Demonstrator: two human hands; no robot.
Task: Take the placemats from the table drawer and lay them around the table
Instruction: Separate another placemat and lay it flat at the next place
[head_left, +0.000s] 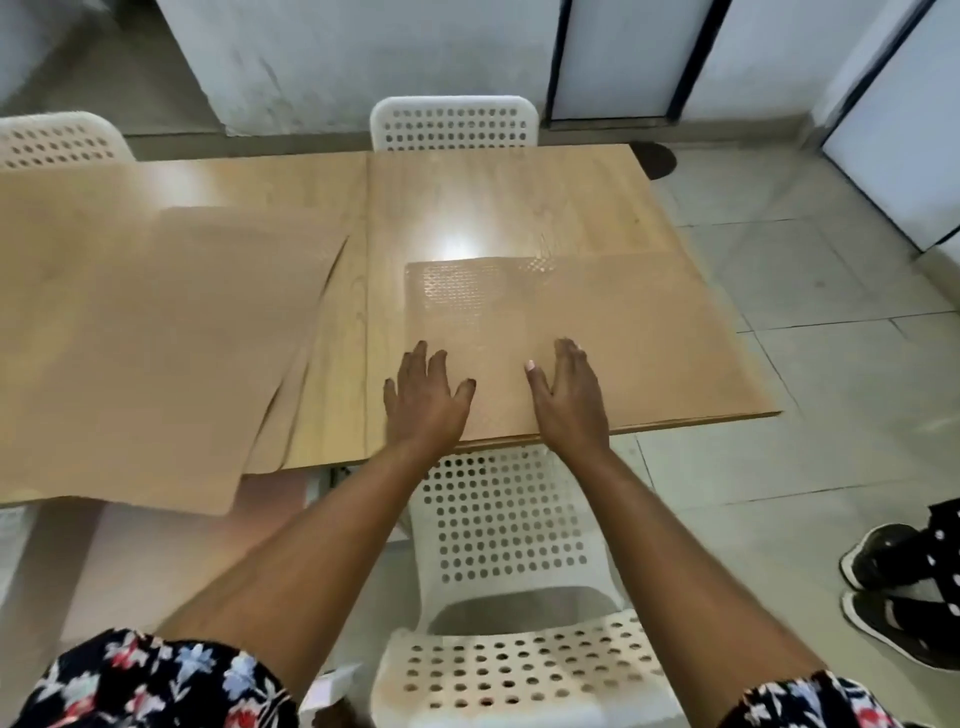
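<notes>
Head view: both hands lie flat on 1 placemat (545, 332) at the near right edge of the bench (498, 208). Left hand (423, 397) and right hand (569, 397) have fingers spread wide, gripping nothing. A loose stack of placemats (156, 332) overhangs the bench's left side.

One head-worn camera looks forward and steeply down from above the near edge of the table (519, 208), close over a white chair (509, 519), facing the far edge.
</notes>
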